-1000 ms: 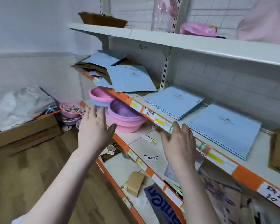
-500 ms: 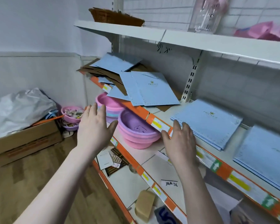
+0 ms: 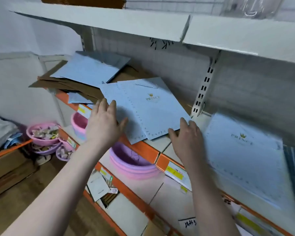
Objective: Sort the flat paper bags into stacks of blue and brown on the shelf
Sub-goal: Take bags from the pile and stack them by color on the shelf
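Left hand (image 3: 103, 128) and right hand (image 3: 187, 140), fingers straight and spread, touch the near edges of a loose blue bag (image 3: 148, 109) on the shelf (image 3: 141, 149). Behind: mixed brown bags (image 3: 71, 84), blue stack (image 3: 242, 160) right.

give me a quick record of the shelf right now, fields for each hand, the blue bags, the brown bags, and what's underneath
left hand: fingers straight, at the left edge of the loose blue bags
right hand: fingertips at the near right corner of the same bags; grip unclear
loose blue bags: two overlapping, overhanging the shelf edge
sorted blue stack: flat, to the right
mixed pile: blue bags over brown bags, far left
below: pink basins on the lower shelf
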Demonstrator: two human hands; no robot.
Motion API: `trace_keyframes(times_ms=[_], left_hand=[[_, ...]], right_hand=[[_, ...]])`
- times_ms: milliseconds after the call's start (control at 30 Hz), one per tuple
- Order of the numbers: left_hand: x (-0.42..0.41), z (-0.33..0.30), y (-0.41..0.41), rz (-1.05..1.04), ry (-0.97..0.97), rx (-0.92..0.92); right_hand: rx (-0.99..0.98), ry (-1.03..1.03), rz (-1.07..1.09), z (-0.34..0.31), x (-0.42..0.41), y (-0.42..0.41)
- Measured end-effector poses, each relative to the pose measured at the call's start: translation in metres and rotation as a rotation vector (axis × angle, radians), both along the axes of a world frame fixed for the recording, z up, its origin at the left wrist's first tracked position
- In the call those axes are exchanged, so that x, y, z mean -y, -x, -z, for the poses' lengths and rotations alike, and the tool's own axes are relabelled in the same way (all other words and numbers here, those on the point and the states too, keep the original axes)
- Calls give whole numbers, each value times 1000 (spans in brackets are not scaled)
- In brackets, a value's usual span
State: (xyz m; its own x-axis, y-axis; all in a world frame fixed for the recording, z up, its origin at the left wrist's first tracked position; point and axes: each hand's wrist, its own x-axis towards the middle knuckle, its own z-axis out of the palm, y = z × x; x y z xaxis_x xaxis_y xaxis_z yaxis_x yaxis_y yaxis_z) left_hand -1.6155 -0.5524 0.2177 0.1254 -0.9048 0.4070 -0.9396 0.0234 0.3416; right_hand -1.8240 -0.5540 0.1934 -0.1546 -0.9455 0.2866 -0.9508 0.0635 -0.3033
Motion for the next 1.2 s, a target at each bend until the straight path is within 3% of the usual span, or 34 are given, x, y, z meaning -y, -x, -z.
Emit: trace_keyframes(times_ms=[300, 500, 833, 1200], left_hand=[[94, 6, 8, 127, -117, 37], [116, 18, 12, 148, -168, 94], [126, 26, 6, 224, -121, 75], [122, 11, -6, 282, 92, -438]], right_hand=[[-39, -180, 55, 6, 67, 7], [65, -335, 51, 6, 87, 17], [180, -323, 69, 1, 94, 7], [370, -70, 155, 1, 75, -24]])
